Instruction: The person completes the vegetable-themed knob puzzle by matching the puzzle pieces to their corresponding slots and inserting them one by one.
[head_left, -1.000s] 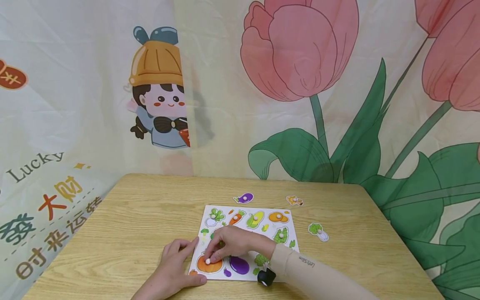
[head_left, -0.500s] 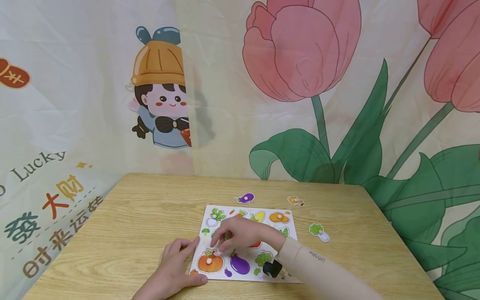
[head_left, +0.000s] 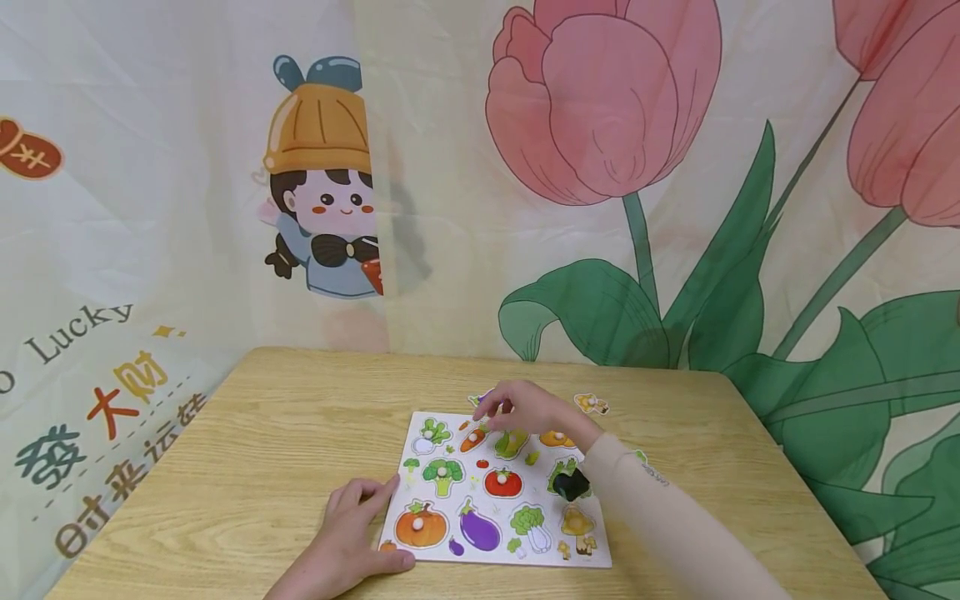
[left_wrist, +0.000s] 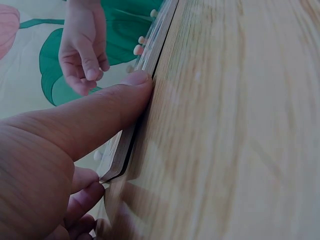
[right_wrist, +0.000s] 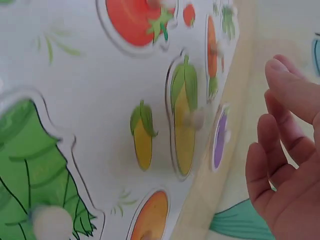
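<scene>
A white vegetable puzzle board [head_left: 406, 493] lies on the table. My left hand [head_left: 347, 529] grips its near left corner, thumb on the near edge, fingers at the left side. My right hand [head_left: 525, 407] hovers over the far edge, fingers loosely bent and holding nothing. Just beyond it lies a knobbed eggplant piece [right_wrist: 220, 140], partly covered by the hand in the head view. The knobbed pumpkin piece [head_left: 420, 527] sits in its place, as do the broccoli [head_left: 443, 475] and tomato [head_left: 504, 482] pieces. An eggplant picture [head_left: 480, 530] without a knob shows near the front.
A loose mushroom piece [head_left: 591, 403] lies behind the board. To the right, a loose bok choy piece [head_left: 641, 456] is mostly hidden by the right sleeve [head_left: 660, 500]. A printed curtain [head_left: 442, 250] hangs behind the wooden table [head_left: 300, 417].
My right hand has let go of the pumpkin piece's knob and moved up and across the board to the eggplant piece at the far edge. The left hand stays put.
</scene>
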